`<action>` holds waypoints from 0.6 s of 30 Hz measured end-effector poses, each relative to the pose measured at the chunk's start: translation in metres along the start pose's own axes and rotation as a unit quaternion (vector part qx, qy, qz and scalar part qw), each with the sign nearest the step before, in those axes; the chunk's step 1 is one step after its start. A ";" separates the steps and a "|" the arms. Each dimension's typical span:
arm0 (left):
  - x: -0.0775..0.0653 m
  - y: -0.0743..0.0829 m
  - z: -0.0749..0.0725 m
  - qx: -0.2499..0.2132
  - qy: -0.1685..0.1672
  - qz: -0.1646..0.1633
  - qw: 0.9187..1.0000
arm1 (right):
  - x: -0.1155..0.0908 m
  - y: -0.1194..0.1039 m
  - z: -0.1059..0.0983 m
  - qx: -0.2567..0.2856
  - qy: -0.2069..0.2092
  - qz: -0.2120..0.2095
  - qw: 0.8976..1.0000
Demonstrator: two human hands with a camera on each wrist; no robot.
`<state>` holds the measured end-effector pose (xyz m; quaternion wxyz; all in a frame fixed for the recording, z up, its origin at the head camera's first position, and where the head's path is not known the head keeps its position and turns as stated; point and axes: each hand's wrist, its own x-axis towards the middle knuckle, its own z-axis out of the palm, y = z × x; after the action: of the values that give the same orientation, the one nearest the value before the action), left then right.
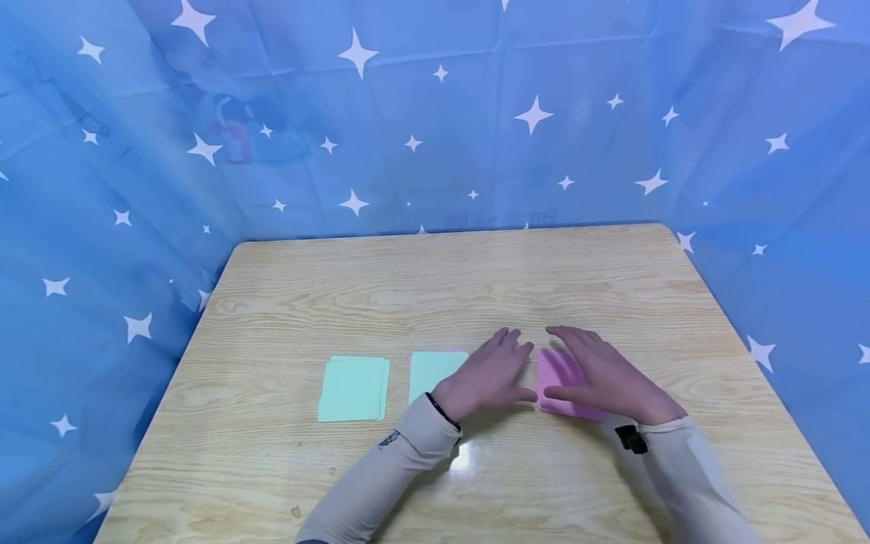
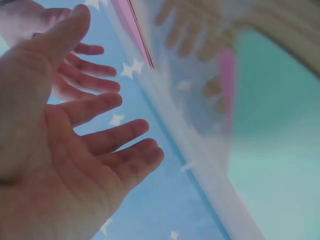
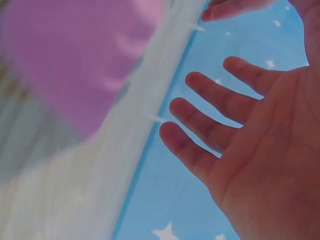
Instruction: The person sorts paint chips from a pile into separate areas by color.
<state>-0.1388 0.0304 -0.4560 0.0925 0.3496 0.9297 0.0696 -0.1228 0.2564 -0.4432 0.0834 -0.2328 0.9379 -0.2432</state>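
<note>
My left hand hovers over the right part of the middle pile, its fingers spread and holding nothing. Mint-green square paper tops that pile, and a pink edge shows beneath it in the left wrist view. Above the pink-purple square paper on the right is my right hand, also with nothing in its grasp. Its straight, parted fingers show in the right wrist view. Both palms face inward with a gap between the hands. Part of the pink-purple paper is hidden under the right hand.
Farther left lies another pile of mint-green square papers, its sheets slightly out of line. All the papers rest on a light wood-grain table. A blue curtain with white stars hangs behind and along both sides.
</note>
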 end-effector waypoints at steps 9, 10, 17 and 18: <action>-0.038 -0.039 -0.013 -0.033 0.033 -0.026 0.999 | 0.035 -0.030 0.004 0.014 -0.012 -0.016 1.000; -0.043 -0.043 -0.014 -0.042 0.035 -0.032 0.998 | 0.039 -0.033 0.004 0.015 -0.013 -0.019 1.000; -0.072 -0.075 -0.013 -0.081 0.047 -0.076 0.993 | 0.058 -0.054 0.009 0.018 -0.021 -0.047 0.999; -0.076 -0.079 -0.013 -0.083 0.047 -0.081 0.992 | 0.060 -0.056 0.011 0.020 -0.022 -0.051 0.998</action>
<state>-0.1360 -0.0797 -0.4498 0.0824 0.2601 0.9494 0.1554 -0.1502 0.1796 -0.4273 0.0962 -0.2840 0.9177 -0.2605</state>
